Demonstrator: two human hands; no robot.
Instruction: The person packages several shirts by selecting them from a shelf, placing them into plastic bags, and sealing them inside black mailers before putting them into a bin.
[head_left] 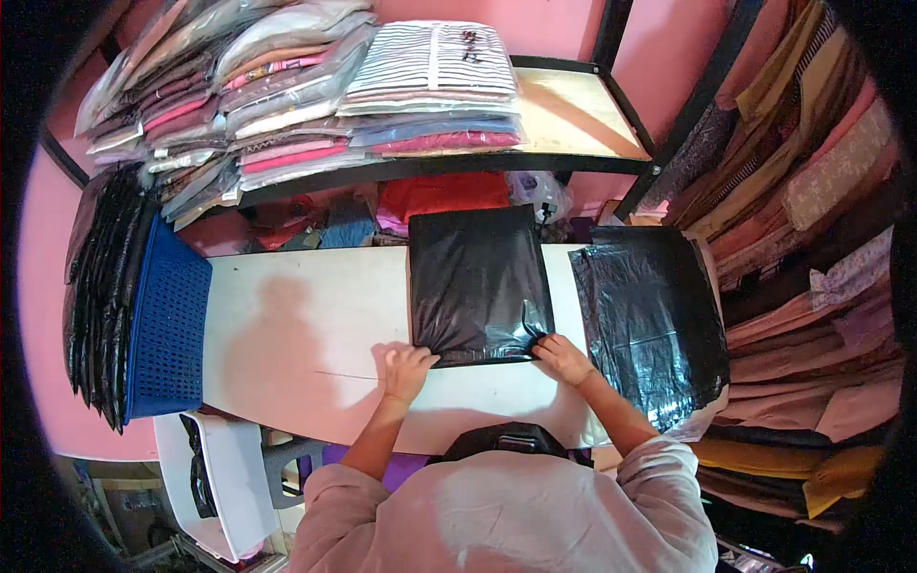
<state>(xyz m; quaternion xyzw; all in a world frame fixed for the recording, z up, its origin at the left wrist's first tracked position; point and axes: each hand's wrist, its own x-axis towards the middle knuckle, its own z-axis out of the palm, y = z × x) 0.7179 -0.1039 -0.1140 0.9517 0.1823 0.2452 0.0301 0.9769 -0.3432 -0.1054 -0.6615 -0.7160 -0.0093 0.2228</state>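
A black plastic mailing bag (478,277) lies flat on the white table (315,382), its near edge toward me. My left hand (409,371) grips the near left corner with curled fingers. At the near right corner my right hand (564,359) pinches the plastic, which is creased and shiny there. The bag looks filled and smooth over most of its top; what is inside is hidden.
More flat black plastic bags (654,325) lie at the table's right. A blue basket (170,320) full of upright black packages (105,296) stands at left. Packed clothes (430,72) are stacked on the shelf (583,105) behind. Garments (802,210) hang at right. A white chair (224,477) is nearby.
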